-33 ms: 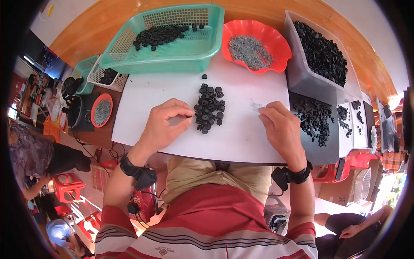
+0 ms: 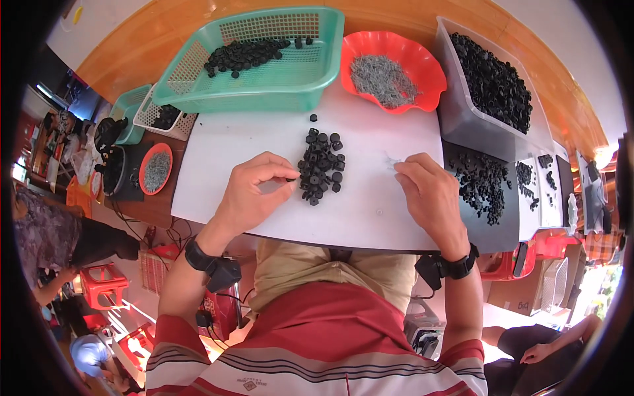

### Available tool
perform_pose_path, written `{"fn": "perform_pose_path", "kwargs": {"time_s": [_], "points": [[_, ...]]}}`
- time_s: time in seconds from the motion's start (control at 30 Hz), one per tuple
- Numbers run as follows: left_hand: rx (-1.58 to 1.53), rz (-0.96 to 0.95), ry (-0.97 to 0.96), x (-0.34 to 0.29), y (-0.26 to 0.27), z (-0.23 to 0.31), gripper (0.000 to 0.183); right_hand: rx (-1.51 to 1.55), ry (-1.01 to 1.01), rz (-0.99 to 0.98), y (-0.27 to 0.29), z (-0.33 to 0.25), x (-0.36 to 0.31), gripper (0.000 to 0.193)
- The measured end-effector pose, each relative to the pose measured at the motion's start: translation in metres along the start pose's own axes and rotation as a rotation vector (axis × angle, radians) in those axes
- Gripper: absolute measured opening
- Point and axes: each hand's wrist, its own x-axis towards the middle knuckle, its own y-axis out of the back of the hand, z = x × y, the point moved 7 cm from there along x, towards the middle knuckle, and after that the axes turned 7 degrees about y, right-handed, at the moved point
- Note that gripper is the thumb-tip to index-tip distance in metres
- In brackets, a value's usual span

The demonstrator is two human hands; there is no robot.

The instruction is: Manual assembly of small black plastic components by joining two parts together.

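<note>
My left hand [image 2: 254,188] is closed in a pinch at the left edge of a pile of black round caps [image 2: 321,165]. A small dark piece [image 2: 290,179] shows between its thumb and forefinger. Across the white board [image 2: 356,221], my right hand [image 2: 432,195] is also closed, thumb against the bent fingers. Its fingertips are beside a few thin, pale metal bits [image 2: 391,160]. Whether the right fingers hold one is hidden. One single black cap [image 2: 314,118] lies apart, above the pile.
A green basket [image 2: 264,100] with black caps and a red bowl [image 2: 432,72] of grey metal bits stand behind. At right are a clear bin [image 2: 462,122] of black parts and loose black parts [image 2: 482,185]. A small red dish [image 2: 157,168] sits left. Other people are nearby.
</note>
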Motion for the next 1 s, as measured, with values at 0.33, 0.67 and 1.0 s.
{"fn": "perform_pose_path", "kwargs": {"time_s": [0.33, 0.67, 1.0], "points": [[-0.061, -0.001, -0.005, -0.007, -0.008, 0.006, 0.021, -0.122, 0.064, -0.252, -0.024, 0.009, 0.046, 0.016], [-0.055, -0.026, -0.028, -0.014, -0.016, 0.014, 0.017, -0.088, -0.073, -0.434, -0.047, 0.030, 0.060, 0.015], [-0.074, -0.030, -0.050, -0.015, -0.019, 0.018, 0.017, 0.106, -0.038, -0.316, -0.034, 0.033, 0.048, 0.017]]}}
